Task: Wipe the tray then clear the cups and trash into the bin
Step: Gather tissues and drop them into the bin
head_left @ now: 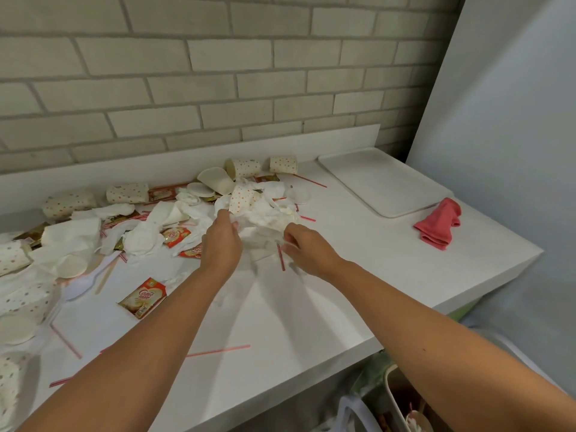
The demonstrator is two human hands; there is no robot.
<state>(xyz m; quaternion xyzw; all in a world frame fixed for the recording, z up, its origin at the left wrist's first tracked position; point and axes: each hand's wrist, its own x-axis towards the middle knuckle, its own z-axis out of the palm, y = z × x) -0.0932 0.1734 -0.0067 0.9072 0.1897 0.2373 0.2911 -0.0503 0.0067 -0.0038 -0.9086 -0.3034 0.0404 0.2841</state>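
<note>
Both hands, left hand [223, 241] and right hand [307, 244], grasp a crumpled napkin wad [269, 215] between them over the bench [280, 322]. A dotted cup [241, 198] lies on the wad. More cups and wrappers are spread left of the left hand. The tray [383, 182] and a pink cloth [439, 224] lie right of the right hand. The bin [402, 400] stands below the right forearm.

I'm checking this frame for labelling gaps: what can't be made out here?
Head view only.
Bin: cut off by the bottom edge and partly behind the right forearm; contents unclear.
Right hand: motion-blurred, so its grip on the napkin wad is unclear.
Left-edge cups: cropped by the frame.
</note>
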